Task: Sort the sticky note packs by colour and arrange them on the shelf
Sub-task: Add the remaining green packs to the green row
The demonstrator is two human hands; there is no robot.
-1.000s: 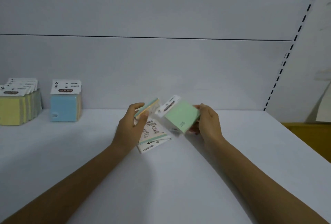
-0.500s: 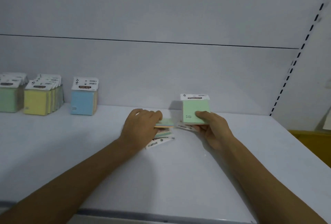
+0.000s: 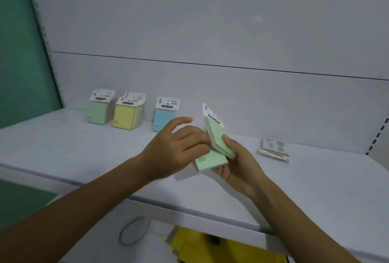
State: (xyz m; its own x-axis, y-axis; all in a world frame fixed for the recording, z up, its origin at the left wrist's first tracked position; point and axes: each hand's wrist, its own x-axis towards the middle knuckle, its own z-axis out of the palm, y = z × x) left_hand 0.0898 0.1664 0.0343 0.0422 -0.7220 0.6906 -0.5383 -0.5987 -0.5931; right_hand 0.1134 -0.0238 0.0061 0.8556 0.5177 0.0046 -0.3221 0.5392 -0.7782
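Head view: both hands meet over the middle of a white shelf (image 3: 63, 147), the right hand (image 3: 235, 163) cupped under green packs (image 3: 216, 138) with its thumb pinching them, the left hand (image 3: 174, 147) curled against their left side, fingers bent and close together. At 10 o'clock along the back wall stand a green stack (image 3: 99, 111), a yellow stack (image 3: 126, 113) just beside it, and a blue pack (image 3: 163, 116) slightly apart. At 3 o'clock loose packs (image 3: 273, 150) lie flat, with bare shelf between them and the hands, and more open surface toward the front edge and at 9 o'clock.
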